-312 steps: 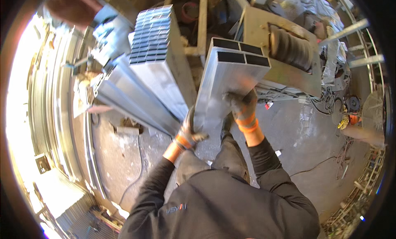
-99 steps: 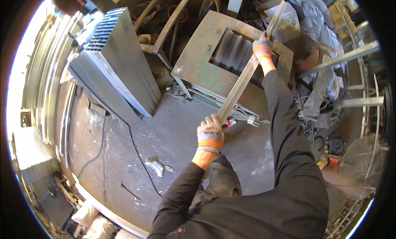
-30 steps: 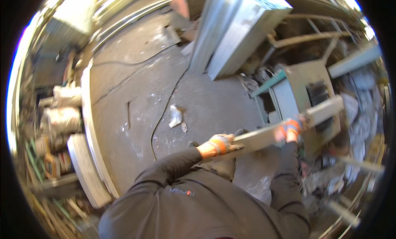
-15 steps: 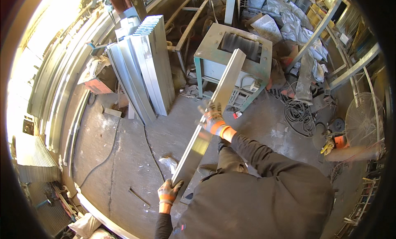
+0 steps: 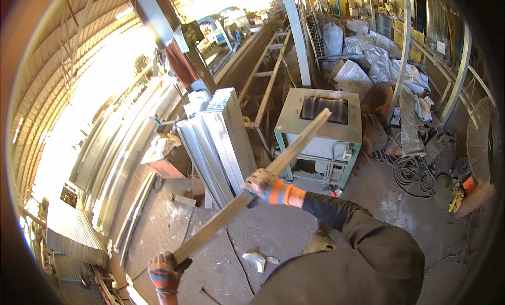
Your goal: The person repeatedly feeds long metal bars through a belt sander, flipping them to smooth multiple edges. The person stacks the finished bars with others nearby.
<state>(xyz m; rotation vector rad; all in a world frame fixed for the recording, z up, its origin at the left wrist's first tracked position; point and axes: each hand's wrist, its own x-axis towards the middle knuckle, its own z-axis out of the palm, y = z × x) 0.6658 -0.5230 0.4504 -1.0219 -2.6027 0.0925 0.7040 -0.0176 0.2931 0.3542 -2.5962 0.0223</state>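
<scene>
A long, straight metal profile slants across the view from lower left to upper right. Near its lower end my left hand, in a grey and orange work glove, is closed round it. My right hand, gloved alike, grips it around the middle, fingers wrapped over its upper side. The far end overlaps the view of a grey-green machine cabinet with dark ribbed material in its top; I cannot tell whether they touch. Left of my right hand stands a stack of similar silvery profiles, upright and leaning together.
Long metal lengths lie along the left side. A steel post rises behind the cabinet. Coiled cable and a large fan are at right. A thin cable and a white scrap lie on the floor.
The view has tilted up, showing more of the far background. The metal profile has turned to a flatter slant, its lower end shifting left. Both hands still hold it.
</scene>
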